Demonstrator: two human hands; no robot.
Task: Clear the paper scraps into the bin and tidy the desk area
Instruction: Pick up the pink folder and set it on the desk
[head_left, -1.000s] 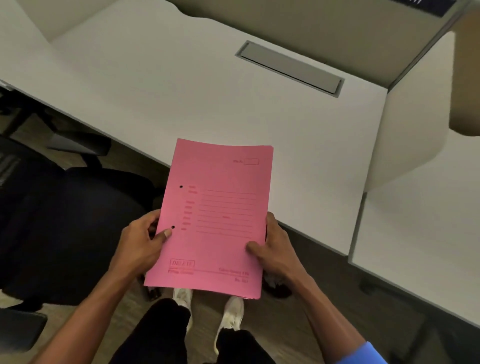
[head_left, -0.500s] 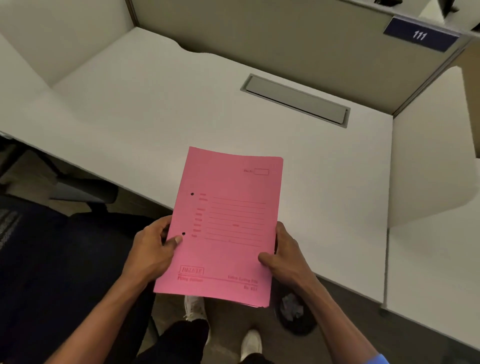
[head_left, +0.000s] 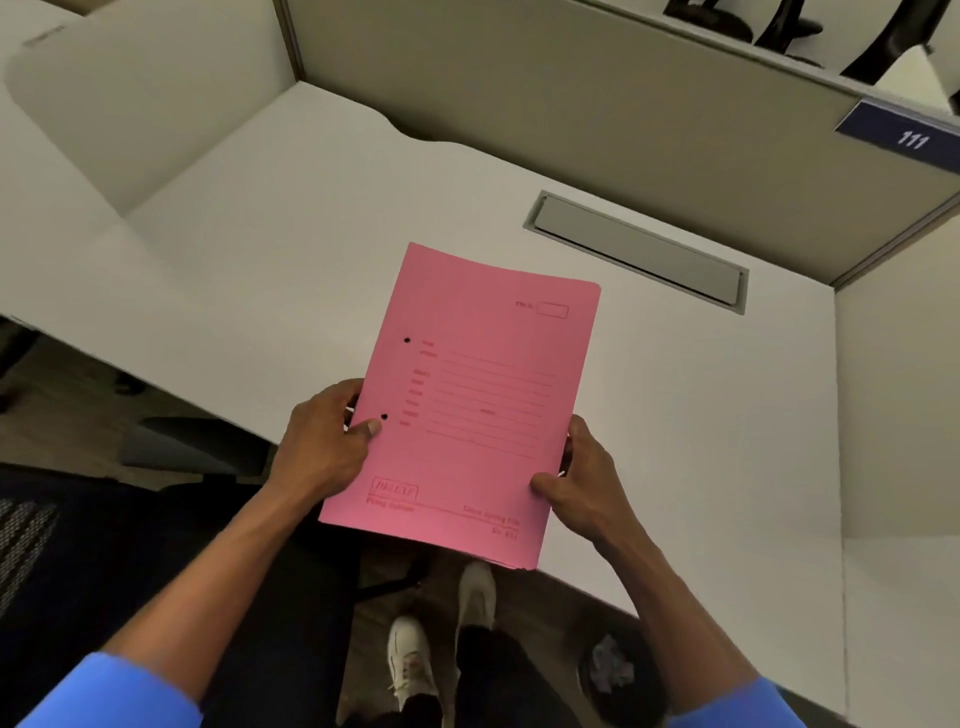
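Note:
A pink paper file folder (head_left: 467, 395) with printed lines and two punched holes is held flat over the front part of the white desk (head_left: 249, 244). My left hand (head_left: 322, 447) grips its left edge, thumb on top near the lower hole. My right hand (head_left: 582, 478) grips its lower right edge. On the floor under the desk's front edge stands a dark round bin (head_left: 618, 680) with crumpled paper scraps (head_left: 610, 670) inside, partly hidden by my right forearm.
A grey cable flap (head_left: 639, 249) is set into the desk at the back right. Beige partition panels (head_left: 545, 88) enclose the desk, with a blue "111" sign (head_left: 906, 137). A dark office chair (head_left: 104, 519) stands at the left. My white shoes (head_left: 415, 660) are below.
The pink folder and both hands have moved forward over the desk. The view has tilted up, and the bin now shows lower right.

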